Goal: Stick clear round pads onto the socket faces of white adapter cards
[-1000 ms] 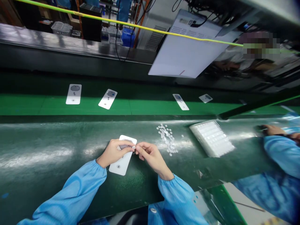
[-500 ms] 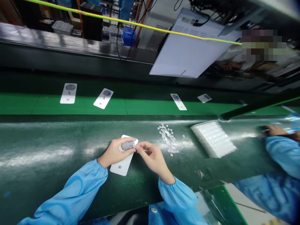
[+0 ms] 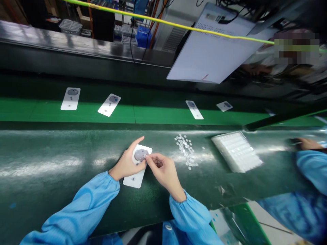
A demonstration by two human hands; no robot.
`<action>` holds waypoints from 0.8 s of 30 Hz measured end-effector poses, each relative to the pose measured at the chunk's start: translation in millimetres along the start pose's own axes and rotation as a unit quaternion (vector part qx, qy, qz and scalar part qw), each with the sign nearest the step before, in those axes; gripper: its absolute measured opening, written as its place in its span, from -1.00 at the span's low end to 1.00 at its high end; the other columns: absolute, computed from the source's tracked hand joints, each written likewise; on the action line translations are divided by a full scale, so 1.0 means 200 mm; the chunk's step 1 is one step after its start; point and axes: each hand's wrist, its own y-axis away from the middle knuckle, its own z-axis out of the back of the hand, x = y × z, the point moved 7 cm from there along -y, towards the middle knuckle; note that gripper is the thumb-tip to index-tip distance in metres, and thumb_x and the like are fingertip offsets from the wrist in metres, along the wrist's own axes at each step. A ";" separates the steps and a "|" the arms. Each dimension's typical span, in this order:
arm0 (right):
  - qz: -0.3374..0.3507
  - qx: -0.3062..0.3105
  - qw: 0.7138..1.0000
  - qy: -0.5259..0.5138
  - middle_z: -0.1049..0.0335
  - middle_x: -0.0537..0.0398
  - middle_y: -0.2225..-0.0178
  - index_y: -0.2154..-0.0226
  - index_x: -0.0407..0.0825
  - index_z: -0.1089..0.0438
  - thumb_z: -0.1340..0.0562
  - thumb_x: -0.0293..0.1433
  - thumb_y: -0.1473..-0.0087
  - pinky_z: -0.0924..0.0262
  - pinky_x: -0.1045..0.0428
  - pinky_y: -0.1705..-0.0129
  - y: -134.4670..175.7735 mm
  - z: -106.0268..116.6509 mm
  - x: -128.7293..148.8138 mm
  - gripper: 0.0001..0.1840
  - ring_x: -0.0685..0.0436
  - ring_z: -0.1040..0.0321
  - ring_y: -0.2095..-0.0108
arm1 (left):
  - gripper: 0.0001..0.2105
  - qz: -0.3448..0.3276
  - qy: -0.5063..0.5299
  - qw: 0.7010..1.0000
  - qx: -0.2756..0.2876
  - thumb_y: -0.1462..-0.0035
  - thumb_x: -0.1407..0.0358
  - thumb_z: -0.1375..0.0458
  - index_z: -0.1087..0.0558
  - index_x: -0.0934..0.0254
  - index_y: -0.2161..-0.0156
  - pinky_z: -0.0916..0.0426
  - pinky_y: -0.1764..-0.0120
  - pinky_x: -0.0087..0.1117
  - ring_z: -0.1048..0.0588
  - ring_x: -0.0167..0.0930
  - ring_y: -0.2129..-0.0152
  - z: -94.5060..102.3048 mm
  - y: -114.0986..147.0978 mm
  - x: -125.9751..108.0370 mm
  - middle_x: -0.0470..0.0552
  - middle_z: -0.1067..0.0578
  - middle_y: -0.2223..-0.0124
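A white card (image 3: pixel 133 179) with a grey rounded piece (image 3: pixel 141 154) near its top lies on the green worktop in front of me. My left hand (image 3: pixel 129 162) rests over the card's left side, forefinger lifted away and thumb across the card below the grey piece; finger and thumb are spread. At the grey piece's right edge, my right hand (image 3: pixel 162 168) pinches a small whitish disc (image 3: pixel 145 156), partly covered by the fingertips. Right of it lies a loose scatter of small translucent discs (image 3: pixel 187 153).
A plastic-wrapped white pack (image 3: pixel 237 151) lies to the right. Several similar cards (image 3: pixel 109 105) lie on the green strip (image 3: pixel 153 114) behind. A white panel (image 3: pixel 199 58) hangs above, and a yellow-green cord crosses overhead. A co-worker's blue sleeve (image 3: pixel 311 166) is at far right.
My left forefinger has lifted off the card's top, uncovering more of the grey piece. My right fingertips have shifted slightly left, onto its edge. The view has shifted a little.
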 end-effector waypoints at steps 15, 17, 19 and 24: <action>-0.027 -0.033 0.999 0.003 -0.39 0.08 0.62 0.60 0.01 -0.32 -0.36 0.10 0.00 -0.14 0.05 0.57 -0.07 0.03 -0.03 -0.46 -0.05 -0.26 0.62 | -0.09 0.032 0.145 0.989 -0.013 -0.11 0.40 -0.26 0.13 0.24 -0.46 -0.42 0.19 -0.46 -0.50 -0.47 0.34 0.00 0.00 0.06 0.00 -0.55 0.16; -0.039 -0.034 0.998 -0.026 -0.36 0.13 0.64 0.59 0.02 -0.27 -0.39 0.14 0.08 -0.09 0.07 0.61 -0.08 0.03 -0.06 -0.42 -0.02 -0.22 0.65 | -0.08 0.067 0.190 0.979 -0.029 -0.11 0.33 -0.30 0.12 0.25 -0.46 -0.41 0.28 -0.49 -0.50 -0.48 0.39 -0.01 0.00 0.09 -0.02 -0.56 0.21; -0.044 -0.010 0.995 -0.084 -0.35 0.15 0.63 0.53 0.01 -0.28 -0.35 0.18 0.05 -0.11 0.09 0.62 -0.08 0.00 -0.09 -0.41 -0.01 -0.25 0.65 | -0.07 0.109 0.224 0.967 -0.055 -0.08 0.26 -0.35 0.04 0.28 -0.44 -0.40 0.38 -0.51 -0.49 -0.49 0.46 -0.02 -0.01 0.12 -0.04 -0.56 0.27; -0.088 0.054 0.983 -0.152 -0.46 0.03 0.51 0.32 -0.06 -0.39 -0.02 0.25 -0.19 -0.12 0.11 0.69 0.01 -0.09 -0.14 -0.28 -0.06 -0.38 0.61 | -0.14 0.187 0.302 0.929 -0.107 0.04 0.20 -0.44 -0.20 0.36 -0.33 -0.45 0.38 -0.47 -0.60 -0.37 0.38 -0.01 -0.02 0.18 0.07 -0.61 0.20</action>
